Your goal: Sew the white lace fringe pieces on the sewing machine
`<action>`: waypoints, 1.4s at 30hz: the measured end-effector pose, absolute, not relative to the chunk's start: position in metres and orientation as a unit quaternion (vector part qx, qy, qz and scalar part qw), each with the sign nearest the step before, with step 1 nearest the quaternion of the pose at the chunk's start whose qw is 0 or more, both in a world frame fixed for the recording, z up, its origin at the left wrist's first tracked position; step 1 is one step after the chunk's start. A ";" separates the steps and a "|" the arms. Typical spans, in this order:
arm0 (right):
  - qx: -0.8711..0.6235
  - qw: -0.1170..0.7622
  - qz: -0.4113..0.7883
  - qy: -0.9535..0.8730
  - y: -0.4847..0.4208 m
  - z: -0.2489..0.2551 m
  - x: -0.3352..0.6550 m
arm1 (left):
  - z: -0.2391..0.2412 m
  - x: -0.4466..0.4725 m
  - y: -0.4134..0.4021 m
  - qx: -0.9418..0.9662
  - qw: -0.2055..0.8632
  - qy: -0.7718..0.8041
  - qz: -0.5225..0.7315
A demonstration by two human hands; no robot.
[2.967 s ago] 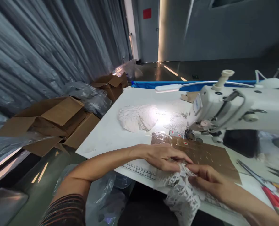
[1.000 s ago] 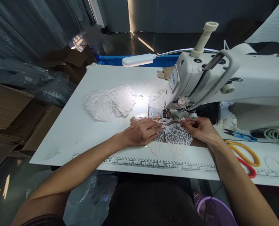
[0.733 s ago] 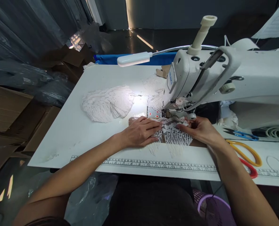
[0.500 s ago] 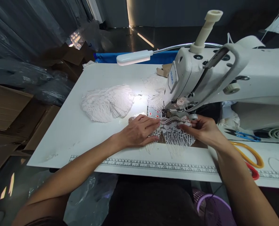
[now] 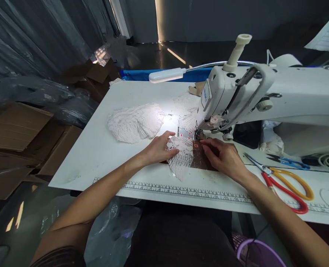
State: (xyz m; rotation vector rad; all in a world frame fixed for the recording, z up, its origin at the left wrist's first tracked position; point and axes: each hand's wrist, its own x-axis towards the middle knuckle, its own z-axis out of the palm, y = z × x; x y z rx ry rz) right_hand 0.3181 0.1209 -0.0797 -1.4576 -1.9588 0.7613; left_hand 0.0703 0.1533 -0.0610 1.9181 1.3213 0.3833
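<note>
On the white table (image 5: pixel 95 159), the sewing machine (image 5: pixel 233 96) reaches in from the right edge, its needle end (image 5: pixel 199 134) over a brown sheet (image 5: pixel 202 158) near the front edge. The right hand (image 5: pixel 225 156) bends over that sheet, fingertips drawn together beside the needle end; whether they hold anything I cannot tell. The left hand (image 5: pixel 157 149), thumb on top, pinches the white lace piece (image 5: pixel 183 155) by its left side, the rest spreading rightward from the grip and toward the ruled front edge.
</note>
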 end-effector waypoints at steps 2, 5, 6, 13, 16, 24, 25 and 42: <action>-0.495 0.270 0.210 -0.799 0.114 -0.086 0.323 | -0.058 0.070 0.152 0.759 0.387 0.508 0.130; -0.441 0.208 0.110 -0.866 0.111 -0.094 0.321 | -0.052 0.071 0.149 0.761 0.380 0.514 0.114; -0.437 0.181 0.074 -0.878 0.113 -0.095 0.319 | -0.051 0.071 0.149 0.758 0.374 0.522 0.111; -0.413 0.145 0.024 -0.899 0.141 -0.094 0.320 | -0.053 0.072 0.150 0.729 0.411 0.534 0.115; -0.404 0.215 0.101 -0.883 0.144 -0.094 0.327 | -0.054 0.071 0.150 0.733 0.398 0.536 0.127; -0.384 0.282 0.111 -0.872 0.136 -0.108 0.331 | -0.059 0.072 0.152 0.725 0.367 0.562 0.151; -0.388 0.283 0.104 -0.871 0.135 -0.110 0.331 | -0.059 0.073 0.151 0.722 0.377 0.559 0.154; -0.397 0.299 0.180 -0.849 0.120 -0.100 0.335 | -0.061 0.075 0.152 0.715 0.380 0.575 0.120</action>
